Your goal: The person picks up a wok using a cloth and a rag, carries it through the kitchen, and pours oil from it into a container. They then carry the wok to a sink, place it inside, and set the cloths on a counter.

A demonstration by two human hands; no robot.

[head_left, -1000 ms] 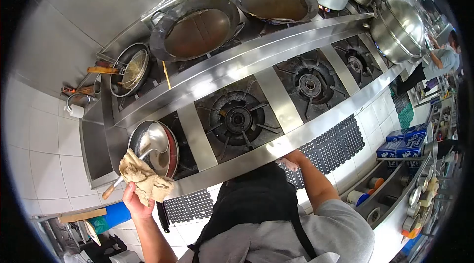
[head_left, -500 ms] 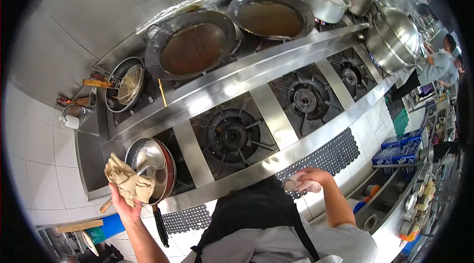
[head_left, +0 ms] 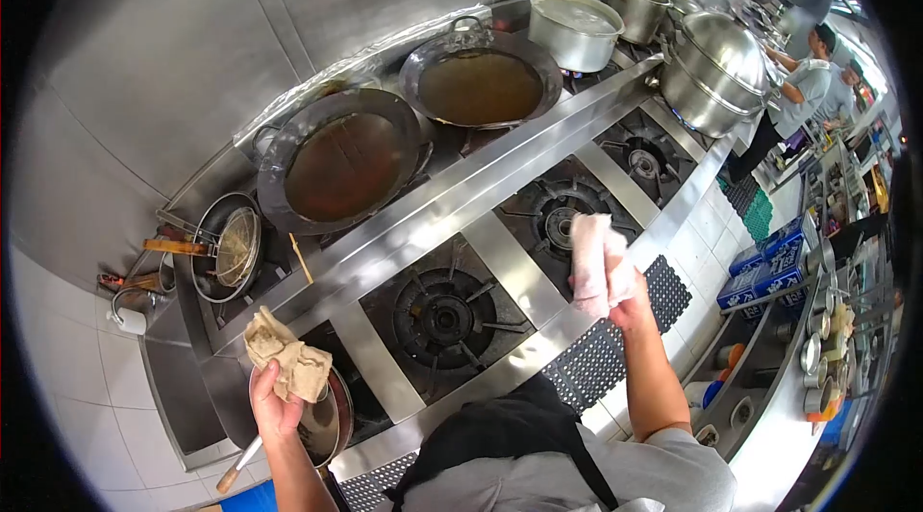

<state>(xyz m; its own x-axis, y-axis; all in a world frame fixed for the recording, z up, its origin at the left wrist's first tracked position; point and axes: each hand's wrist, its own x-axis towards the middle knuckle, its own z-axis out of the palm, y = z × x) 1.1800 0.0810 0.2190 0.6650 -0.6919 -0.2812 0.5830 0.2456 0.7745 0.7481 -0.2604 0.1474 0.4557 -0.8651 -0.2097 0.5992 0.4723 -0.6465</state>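
Note:
My left hand [head_left: 273, 408] is closed on a crumpled beige cloth [head_left: 288, 358], which is held up over the front left of the stove. Just beneath and to its right is a frying pan [head_left: 335, 421], partly covered by the cloth and my arm. A wooden-handled utensil [head_left: 237, 467] sticks out past the stove's front edge, its head hidden. In my right hand [head_left: 632, 308] is a folded pinkish-white cloth [head_left: 598, 267], raised in front of the middle burner [head_left: 562, 222]. My fingers there are mostly behind the fabric.
Two big woks [head_left: 354, 166] with dark liquid stand along the back. A smaller pan [head_left: 226, 245] with a strainer [head_left: 236, 248] sits at left. Pots and a steamer [head_left: 716, 70] stand at right. Other people [head_left: 808, 84] work beyond. Blue boxes [head_left: 774, 272] are on the right shelf.
My right hand has swung up and forward with the pinkish-white cloth, from beside my body to over the stove's front. My left hand still holds the beige cloth. The view has turned.

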